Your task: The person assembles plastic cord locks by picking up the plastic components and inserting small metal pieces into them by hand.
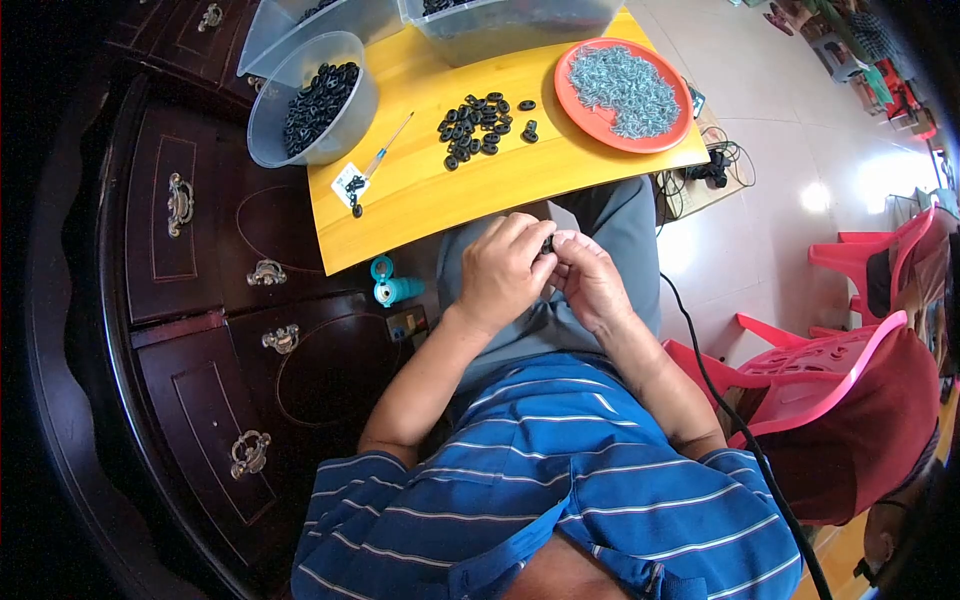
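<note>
Above my lap, my left hand and my right hand meet with bent fingers closed on one small black plastic part. Most of that part is hidden by the fingertips. Beyond my hands, a loose pile of small black oval plastic parts with holes lies on the yellow table. A few of them sit apart, to the right of the pile. An orange-red plate heaped with thin silvery metal pieces stands at the far right of the table.
A clear round tub of black parts stands at the table's left, near a thin screwdriver and a white card. Larger clear bins line the back. Dark drawers flank my left; a pink chair and seated people are at right.
</note>
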A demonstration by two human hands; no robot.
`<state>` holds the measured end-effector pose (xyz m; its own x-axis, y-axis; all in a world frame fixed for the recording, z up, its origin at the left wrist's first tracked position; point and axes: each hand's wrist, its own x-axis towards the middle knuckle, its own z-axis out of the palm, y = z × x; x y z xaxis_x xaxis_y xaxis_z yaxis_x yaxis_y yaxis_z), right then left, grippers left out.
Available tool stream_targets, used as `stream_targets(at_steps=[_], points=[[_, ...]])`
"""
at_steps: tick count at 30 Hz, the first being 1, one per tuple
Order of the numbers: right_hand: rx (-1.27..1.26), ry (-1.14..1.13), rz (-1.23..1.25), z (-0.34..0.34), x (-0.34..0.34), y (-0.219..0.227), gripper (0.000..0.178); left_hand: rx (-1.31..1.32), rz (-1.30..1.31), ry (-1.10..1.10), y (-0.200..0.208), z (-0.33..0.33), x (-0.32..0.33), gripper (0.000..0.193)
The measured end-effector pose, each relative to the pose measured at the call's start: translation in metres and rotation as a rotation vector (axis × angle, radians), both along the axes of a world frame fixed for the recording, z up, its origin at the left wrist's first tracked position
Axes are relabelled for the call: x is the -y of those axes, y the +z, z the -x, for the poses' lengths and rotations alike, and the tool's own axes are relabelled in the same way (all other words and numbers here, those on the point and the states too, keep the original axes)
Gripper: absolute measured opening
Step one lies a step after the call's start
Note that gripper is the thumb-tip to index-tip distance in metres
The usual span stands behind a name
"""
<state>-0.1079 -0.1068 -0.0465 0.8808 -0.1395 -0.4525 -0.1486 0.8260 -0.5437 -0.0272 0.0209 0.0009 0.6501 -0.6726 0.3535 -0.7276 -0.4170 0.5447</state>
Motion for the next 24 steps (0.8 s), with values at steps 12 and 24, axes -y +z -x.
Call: stream_targets(at_steps=[12,24], points=[[0.009,-0.005,0.246,0.004,0.014,-0.003,0.016,-0.163,0.027,-0.088,0.008,-0.006,0.012,0.036],[0.108,-0.126,0.209,0.003,0.016,0.022,0.012,0.034,0.083,-0.204,0.018,-0.013,0.024,0.029]])
